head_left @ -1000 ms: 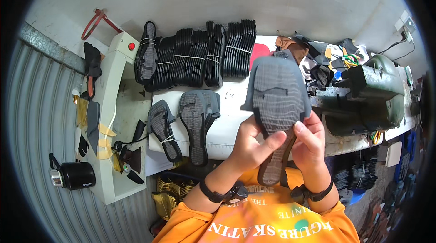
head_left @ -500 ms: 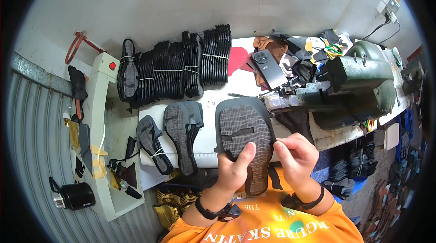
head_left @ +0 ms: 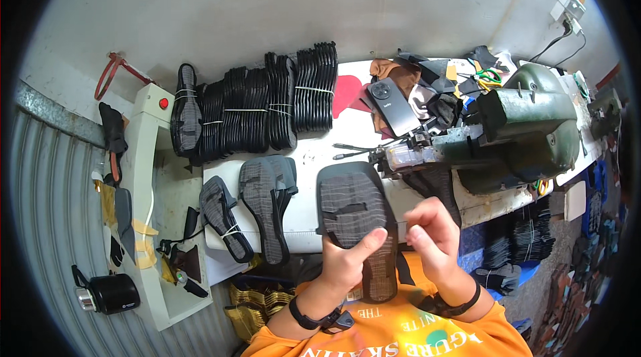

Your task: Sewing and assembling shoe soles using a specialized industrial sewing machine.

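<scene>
My left hand [head_left: 346,261] grips a dark grey checked insole [head_left: 354,195], its thumb lying across the top face. The insole has a slit across its wide front part, with a dark flap wrapped around that end. Its narrow heel end hangs down against my orange shirt. My right hand [head_left: 434,238] is beside the insole's right edge, apart from it, with fingers curled and thumb near the index finger; whatever they pinch is too small to make out. Left of the held piece, similar insoles [head_left: 262,207] lie on the white table, and a tied pair [head_left: 224,213] is beside them.
Bundled insoles [head_left: 247,113] stand in rows along the wall. A green sewing machine [head_left: 527,130] occupies the right, another insole [head_left: 434,187] under its arm. A phone [head_left: 392,109] rests on fabric scraps. At left are a pale frame [head_left: 143,157] and a black flask [head_left: 115,292].
My right hand has drawn slightly away from the insole's edge, its fingers more curled. The left hand and insole sit a little lower in the picture, as the whole view has shifted slightly.
</scene>
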A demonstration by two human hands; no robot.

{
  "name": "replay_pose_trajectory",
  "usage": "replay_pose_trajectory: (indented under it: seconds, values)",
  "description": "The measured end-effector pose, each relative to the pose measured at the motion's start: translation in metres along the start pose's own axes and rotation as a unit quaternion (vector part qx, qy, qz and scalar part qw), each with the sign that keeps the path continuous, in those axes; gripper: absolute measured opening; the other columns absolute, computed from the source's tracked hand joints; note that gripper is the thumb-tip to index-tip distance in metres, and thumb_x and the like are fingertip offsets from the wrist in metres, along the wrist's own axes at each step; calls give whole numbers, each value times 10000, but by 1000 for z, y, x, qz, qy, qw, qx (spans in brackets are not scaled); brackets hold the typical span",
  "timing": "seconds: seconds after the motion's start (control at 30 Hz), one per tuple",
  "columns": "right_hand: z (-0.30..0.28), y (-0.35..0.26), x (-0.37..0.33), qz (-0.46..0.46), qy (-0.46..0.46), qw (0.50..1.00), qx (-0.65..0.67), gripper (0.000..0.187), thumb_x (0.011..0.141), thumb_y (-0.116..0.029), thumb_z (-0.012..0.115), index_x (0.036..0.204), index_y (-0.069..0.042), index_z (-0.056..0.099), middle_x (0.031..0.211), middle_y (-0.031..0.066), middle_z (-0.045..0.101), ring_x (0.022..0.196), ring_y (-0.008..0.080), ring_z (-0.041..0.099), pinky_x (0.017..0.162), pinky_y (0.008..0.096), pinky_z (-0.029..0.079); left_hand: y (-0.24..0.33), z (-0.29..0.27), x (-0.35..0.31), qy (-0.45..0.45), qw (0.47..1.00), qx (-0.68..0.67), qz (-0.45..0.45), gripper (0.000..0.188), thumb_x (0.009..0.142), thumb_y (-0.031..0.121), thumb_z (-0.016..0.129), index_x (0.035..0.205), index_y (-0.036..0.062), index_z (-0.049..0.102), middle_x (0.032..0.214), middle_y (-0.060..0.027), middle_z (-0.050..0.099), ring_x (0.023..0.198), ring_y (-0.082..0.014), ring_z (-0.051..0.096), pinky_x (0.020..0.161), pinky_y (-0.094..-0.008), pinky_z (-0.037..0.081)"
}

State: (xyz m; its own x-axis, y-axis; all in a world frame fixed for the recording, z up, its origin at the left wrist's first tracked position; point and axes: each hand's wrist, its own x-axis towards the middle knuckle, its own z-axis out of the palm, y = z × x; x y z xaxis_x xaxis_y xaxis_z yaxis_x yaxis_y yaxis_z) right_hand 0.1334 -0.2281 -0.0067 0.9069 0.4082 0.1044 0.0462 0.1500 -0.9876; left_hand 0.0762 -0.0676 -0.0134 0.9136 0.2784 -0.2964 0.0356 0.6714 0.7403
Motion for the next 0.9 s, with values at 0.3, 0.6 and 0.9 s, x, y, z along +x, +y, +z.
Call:
replay_pose_trajectory:
  seconds: [0.3,0.6,0.9]
  values:
    - [-4,0,-3,179,-45,935,302,462,985,-254,594,1284,97,574,1215,187,687,1105,248,674,988,382,525,-1,-16,-3,-317,924,-208,-58,682,963,234,578,1546,-11,323,1521,-172,461,1426,-274,430,1188,-417,330]
    - [16,6,-11,173,-17,955,240,423,994,-233,569,1242,109,592,1176,179,696,1030,227,693,927,342,545,-11,-8,-6,-204,961,-131,-130,748,1005,433,414,1596,7,244,1653,-200,268,1484,-324,367,1215,-446,325]
    - [25,-5,-10,56,51,996,50,275,965,-152,573,1099,74,656,960,115,715,805,161,661,729,313,518,6,-11,-7,-154,976,-120,-91,741,1065,553,344,1522,-30,338,1489,-226,479,1345,-309,520,1150,-435,398]
